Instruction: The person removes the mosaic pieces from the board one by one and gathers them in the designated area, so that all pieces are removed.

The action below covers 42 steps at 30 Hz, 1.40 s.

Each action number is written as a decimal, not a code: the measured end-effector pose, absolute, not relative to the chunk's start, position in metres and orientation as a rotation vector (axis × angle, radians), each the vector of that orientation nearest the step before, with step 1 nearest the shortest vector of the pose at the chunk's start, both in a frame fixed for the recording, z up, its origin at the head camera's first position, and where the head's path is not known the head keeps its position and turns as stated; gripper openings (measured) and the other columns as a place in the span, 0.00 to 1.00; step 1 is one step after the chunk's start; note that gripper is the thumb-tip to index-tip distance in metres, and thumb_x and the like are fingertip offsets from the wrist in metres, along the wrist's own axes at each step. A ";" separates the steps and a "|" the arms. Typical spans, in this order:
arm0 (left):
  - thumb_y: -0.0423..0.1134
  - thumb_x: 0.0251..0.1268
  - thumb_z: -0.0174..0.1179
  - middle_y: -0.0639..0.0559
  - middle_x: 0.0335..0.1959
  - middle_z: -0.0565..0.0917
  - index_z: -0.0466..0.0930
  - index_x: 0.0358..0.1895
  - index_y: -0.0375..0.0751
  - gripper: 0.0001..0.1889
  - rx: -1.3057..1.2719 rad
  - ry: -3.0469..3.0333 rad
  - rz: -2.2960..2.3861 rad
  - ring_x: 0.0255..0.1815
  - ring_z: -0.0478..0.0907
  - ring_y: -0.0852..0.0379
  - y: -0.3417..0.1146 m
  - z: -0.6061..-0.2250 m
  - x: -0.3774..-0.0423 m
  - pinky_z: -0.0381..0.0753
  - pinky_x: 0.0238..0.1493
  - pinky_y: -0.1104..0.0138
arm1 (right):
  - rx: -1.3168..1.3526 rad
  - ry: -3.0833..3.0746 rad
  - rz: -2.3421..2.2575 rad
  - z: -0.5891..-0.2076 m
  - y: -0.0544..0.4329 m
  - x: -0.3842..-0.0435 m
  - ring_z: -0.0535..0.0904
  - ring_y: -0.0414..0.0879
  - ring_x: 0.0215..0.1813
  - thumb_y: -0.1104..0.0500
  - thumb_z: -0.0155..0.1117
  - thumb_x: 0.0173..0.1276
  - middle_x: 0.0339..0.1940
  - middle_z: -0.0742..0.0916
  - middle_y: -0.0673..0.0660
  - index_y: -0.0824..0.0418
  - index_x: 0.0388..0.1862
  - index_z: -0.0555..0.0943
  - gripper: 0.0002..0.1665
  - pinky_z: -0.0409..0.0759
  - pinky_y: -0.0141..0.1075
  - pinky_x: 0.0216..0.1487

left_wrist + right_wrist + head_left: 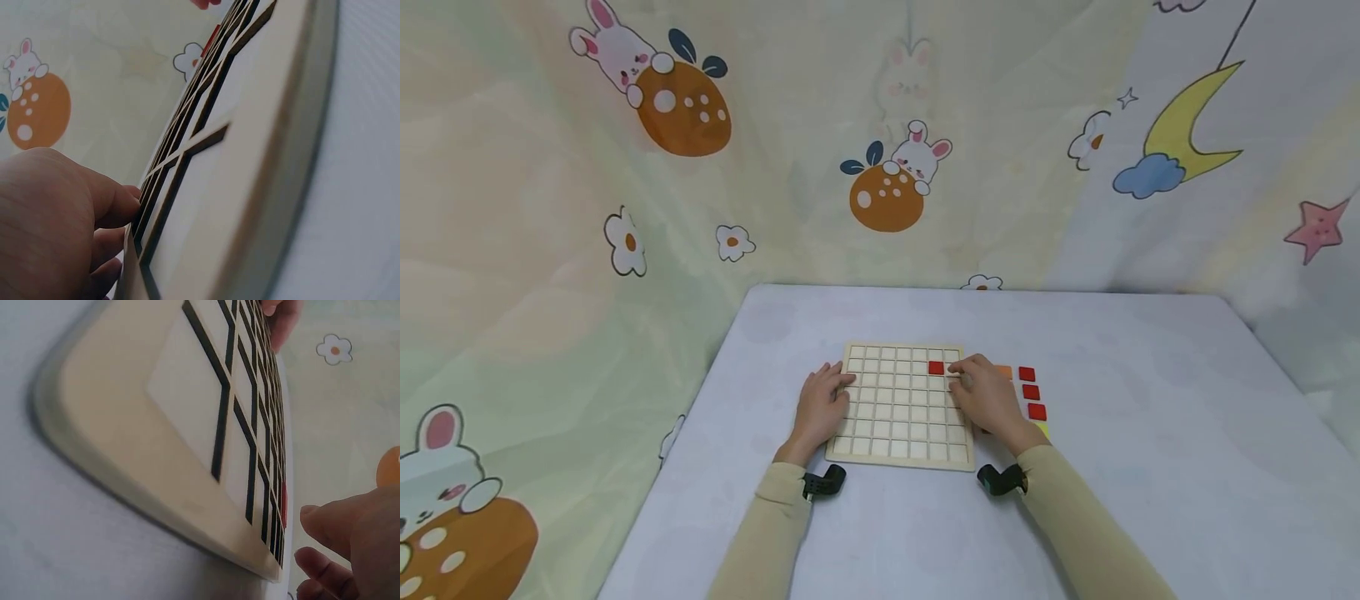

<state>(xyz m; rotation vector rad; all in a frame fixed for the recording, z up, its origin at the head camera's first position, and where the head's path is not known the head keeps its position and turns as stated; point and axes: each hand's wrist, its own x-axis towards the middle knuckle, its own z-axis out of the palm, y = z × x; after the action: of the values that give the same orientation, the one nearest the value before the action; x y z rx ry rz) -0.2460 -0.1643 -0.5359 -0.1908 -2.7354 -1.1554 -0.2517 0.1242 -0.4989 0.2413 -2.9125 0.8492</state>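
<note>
A pale wooden grid board (900, 465) lies on the table in the head view, its cells light apart from one red tile (936, 367) near the upper right. My left hand (820, 408) rests along the board's left edge, a fingertip over the rim; in the left wrist view its fingers (119, 203) touch that edge. My right hand (988, 398) reaches over the right edge, fingertips beside the red tile. Seen from the right wrist, thumb and fingers (331, 569) stand slightly apart with nothing visible between them.
Right of the board, partly behind my right hand, lie loose tiles: an orange tile (1004, 372), red tiles (1031, 392) and a yellow tile (1042, 428). A white cloth covers the table (1150, 467). A printed curtain (1000, 167) hangs behind it.
</note>
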 end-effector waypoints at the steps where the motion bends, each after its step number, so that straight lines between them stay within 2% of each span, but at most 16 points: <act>1: 0.32 0.67 0.52 0.43 0.70 0.70 0.82 0.56 0.40 0.17 -0.197 -2.733 -1.155 0.76 0.56 0.45 -0.164 -0.537 -0.246 0.44 0.79 0.52 | 0.250 -2.917 0.839 -0.499 0.123 -0.254 0.78 0.54 0.52 0.56 0.64 0.67 0.53 0.81 0.58 0.59 0.54 0.83 0.17 0.83 0.48 0.53; 10: 0.34 0.69 0.51 0.46 0.71 0.69 0.82 0.57 0.41 0.17 -0.157 -2.755 -1.171 0.77 0.54 0.49 -0.164 -0.537 -0.246 0.41 0.80 0.58 | 0.219 -2.964 0.854 -0.503 0.113 -0.268 0.77 0.54 0.53 0.56 0.65 0.66 0.56 0.79 0.59 0.58 0.56 0.82 0.19 0.82 0.48 0.55; 19: 0.33 0.69 0.51 0.46 0.72 0.68 0.81 0.57 0.41 0.17 -0.152 -2.765 -1.182 0.77 0.54 0.49 -0.163 -0.534 -0.245 0.41 0.80 0.59 | 0.219 -2.991 0.890 -0.503 0.111 -0.276 0.76 0.54 0.54 0.56 0.64 0.67 0.58 0.79 0.59 0.59 0.58 0.81 0.21 0.80 0.49 0.59; 28: 0.34 0.69 0.51 0.46 0.72 0.68 0.81 0.58 0.41 0.17 -0.152 -2.769 -1.182 0.77 0.53 0.49 -0.163 -0.533 -0.244 0.40 0.80 0.58 | 0.253 -3.023 0.819 -0.502 0.105 -0.283 0.75 0.53 0.46 0.56 0.65 0.67 0.52 0.79 0.60 0.59 0.57 0.81 0.20 0.82 0.46 0.55; 35: 0.33 0.69 0.51 0.46 0.71 0.69 0.81 0.57 0.40 0.17 -0.151 -2.767 -1.173 0.77 0.53 0.48 -0.163 -0.532 -0.245 0.41 0.80 0.58 | 0.261 -3.038 0.801 -0.498 0.102 -0.285 0.75 0.52 0.44 0.54 0.66 0.67 0.50 0.79 0.60 0.59 0.55 0.81 0.19 0.82 0.45 0.53; 42: 0.33 0.69 0.50 0.46 0.71 0.68 0.81 0.57 0.40 0.17 -0.162 -2.770 -1.173 0.77 0.53 0.48 -0.163 -0.532 -0.244 0.41 0.80 0.58 | 0.268 -3.021 0.848 -0.496 0.102 -0.286 0.76 0.52 0.50 0.56 0.66 0.67 0.53 0.80 0.59 0.61 0.54 0.81 0.19 0.80 0.45 0.60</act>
<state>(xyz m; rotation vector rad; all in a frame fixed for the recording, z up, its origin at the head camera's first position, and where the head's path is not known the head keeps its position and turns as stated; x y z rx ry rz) -0.2440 -0.1632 -0.5322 -0.1623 -2.7699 -1.1735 -0.2856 0.1019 -0.4962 0.2682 -3.0213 0.8481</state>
